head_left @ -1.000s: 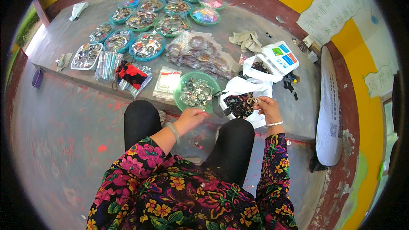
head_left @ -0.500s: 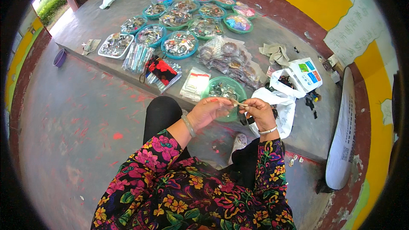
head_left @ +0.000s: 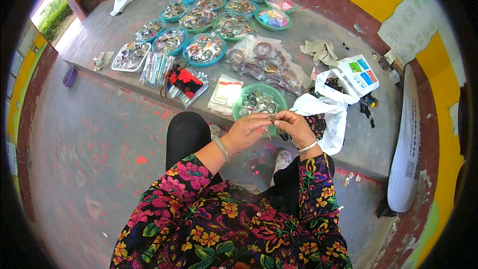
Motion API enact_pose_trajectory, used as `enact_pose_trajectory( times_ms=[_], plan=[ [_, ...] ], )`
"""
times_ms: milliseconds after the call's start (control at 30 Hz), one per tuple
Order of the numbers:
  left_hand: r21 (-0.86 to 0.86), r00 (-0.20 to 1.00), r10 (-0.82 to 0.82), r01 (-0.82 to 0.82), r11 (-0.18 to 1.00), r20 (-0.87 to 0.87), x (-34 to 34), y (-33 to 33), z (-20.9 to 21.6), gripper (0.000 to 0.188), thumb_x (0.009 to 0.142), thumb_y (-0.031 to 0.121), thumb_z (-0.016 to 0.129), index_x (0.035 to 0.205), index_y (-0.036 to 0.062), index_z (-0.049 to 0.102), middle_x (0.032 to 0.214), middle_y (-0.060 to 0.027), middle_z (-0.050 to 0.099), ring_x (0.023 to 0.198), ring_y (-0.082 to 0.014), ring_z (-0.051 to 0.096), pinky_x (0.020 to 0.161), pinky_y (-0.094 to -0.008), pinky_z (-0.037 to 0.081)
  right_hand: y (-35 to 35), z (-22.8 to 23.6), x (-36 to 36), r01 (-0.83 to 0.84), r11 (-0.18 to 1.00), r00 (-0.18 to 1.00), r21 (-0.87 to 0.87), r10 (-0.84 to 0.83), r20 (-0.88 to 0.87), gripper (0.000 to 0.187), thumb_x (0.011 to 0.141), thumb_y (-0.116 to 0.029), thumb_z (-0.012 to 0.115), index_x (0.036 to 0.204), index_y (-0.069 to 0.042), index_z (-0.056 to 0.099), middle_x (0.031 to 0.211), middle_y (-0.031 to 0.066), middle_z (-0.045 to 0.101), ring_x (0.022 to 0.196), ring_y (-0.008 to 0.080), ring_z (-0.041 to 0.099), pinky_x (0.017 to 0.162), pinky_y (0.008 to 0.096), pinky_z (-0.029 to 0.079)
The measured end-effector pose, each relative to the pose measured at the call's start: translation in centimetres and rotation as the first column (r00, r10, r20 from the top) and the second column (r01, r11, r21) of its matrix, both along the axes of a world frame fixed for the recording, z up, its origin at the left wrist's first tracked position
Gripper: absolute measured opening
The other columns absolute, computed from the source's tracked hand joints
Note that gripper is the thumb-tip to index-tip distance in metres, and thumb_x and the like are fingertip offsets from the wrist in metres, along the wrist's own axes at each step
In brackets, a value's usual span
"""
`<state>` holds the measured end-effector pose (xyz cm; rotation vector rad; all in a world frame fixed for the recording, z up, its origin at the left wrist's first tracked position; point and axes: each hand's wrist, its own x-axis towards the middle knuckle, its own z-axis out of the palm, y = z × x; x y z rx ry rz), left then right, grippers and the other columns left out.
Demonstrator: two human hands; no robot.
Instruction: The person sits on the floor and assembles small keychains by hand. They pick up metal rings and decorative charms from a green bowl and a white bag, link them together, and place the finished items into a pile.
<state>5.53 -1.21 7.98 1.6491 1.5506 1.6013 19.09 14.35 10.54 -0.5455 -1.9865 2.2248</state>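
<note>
My left hand [head_left: 247, 132] and my right hand [head_left: 295, 128] meet over the near rim of a green plastic basin [head_left: 240, 100]. Both are closed, fingertips pinched together on a small brownish, metallic-looking piece [head_left: 272, 118] too small to make out. Small shiny metal items [head_left: 259, 101] fill the basin. To its left lies a stack of flat clear packets [head_left: 226, 93] with white contents. On the right, a white plastic bag [head_left: 334, 112] lies open with dark small things [head_left: 315, 125] inside.
Behind are several basins [head_left: 204, 50] of small goods, a white tray [head_left: 131, 57], a heap of bagged brown round items [head_left: 269, 62], bundled pens [head_left: 157, 69] and a red-black pouch [head_left: 184, 81]. The raised ledge drops to the floor at its front edge [head_left: 134, 93].
My hands have drawn closer together and the fingertips now overlap. The thin tan strip that stretched between them is now mostly hidden by the fingers. The view has shifted slightly.
</note>
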Motion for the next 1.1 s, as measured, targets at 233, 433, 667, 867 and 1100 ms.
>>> enact_pose_trajectory(
  times_ms=[233, 433, 667, 867, 1100],
  plan=[
    [-0.033, 0.995, 0.004, -0.001, 0.999, 0.097, 0.2, 0.2, 0.3, 0.026, 0.079, 0.005, 0.05, 0.104, 0.0029, 0.059, 0.109, -0.015, 0.056, 0.1, -0.0222, 0.054, 0.084, -0.0296, 0.042, -0.2, -0.5, -0.7, 0.178, 0.97, 0.967, -0.163, -0.203, -0.154, 0.012, 0.076, 0.0, 0.062, 0.087, -0.002, 0.058, 0.078, -0.0021, 0.057, 0.07, 0.0053, 0.05, 0.065, 0.0191, 0.041],
    [-0.576, 0.716, 0.345, 0.098, 0.812, 0.607, -0.3, 0.7, -1.3, 0.023, 0.082, 0.01, 0.05, 0.101, 0.0005, 0.061, 0.094, -0.0059, 0.06, 0.083, -0.0101, 0.054, 0.072, -0.0247, 0.045, -0.3, 0.6, -0.5, 0.322, 0.946, 0.933, 0.044, -0.31, -0.182, 0.009, 0.075, -0.001, 0.063, 0.084, -0.001, 0.061, 0.076, -0.0017, 0.058, 0.067, 0.0055, 0.051, 0.063, 0.0181, 0.041],
    [-0.627, 0.829, 0.371, -0.033, 0.779, 0.418, -0.3, 0.9, -3.4, 0.025, 0.083, 0.016, 0.05, 0.095, -0.0018, 0.062, 0.076, -0.0042, 0.061, 0.065, -0.0114, 0.053, 0.058, -0.0263, 0.045, -2.8, 1.2, -1.5, 0.275, 0.661, 0.952, 0.698, -0.087, -0.292, 0.012, 0.063, -0.004, 0.067, 0.075, -0.004, 0.064, 0.068, 0.0051, 0.057, 0.07, 0.02, 0.051, 0.063, 0.0295, 0.041],
    [-0.601, 0.949, 0.296, -0.175, 0.78, 0.107, 0.0, 0.7, -2.2, 0.026, 0.081, 0.021, 0.052, 0.092, 0.0, 0.062, 0.068, -0.0117, 0.06, 0.061, -0.017, 0.055, 0.058, -0.0315, 0.044, -3.6, 0.2, -2.1, 0.228, 0.609, 0.971, 0.76, -0.086, -0.223, 0.01, 0.065, -0.008, 0.065, 0.074, -0.006, 0.065, 0.068, 0.0053, 0.058, 0.069, 0.0208, 0.052, 0.062, 0.0307, 0.042],
    [-0.568, 0.96, 0.244, -0.125, 0.813, 0.137, 0.0, 0.8, -2.7, 0.025, 0.08, 0.018, 0.049, 0.095, 0.0017, 0.062, 0.07, -0.0123, 0.06, 0.063, -0.0172, 0.056, 0.061, -0.0307, 0.045, -2.8, -0.9, -1.9, 0.203, 0.669, 0.978, 0.715, -0.171, -0.117, 0.009, 0.065, -0.011, 0.064, 0.072, -0.005, 0.064, 0.069, 0.0066, 0.059, 0.072, 0.0232, 0.054, 0.064, 0.0315, 0.044]
  ],
)
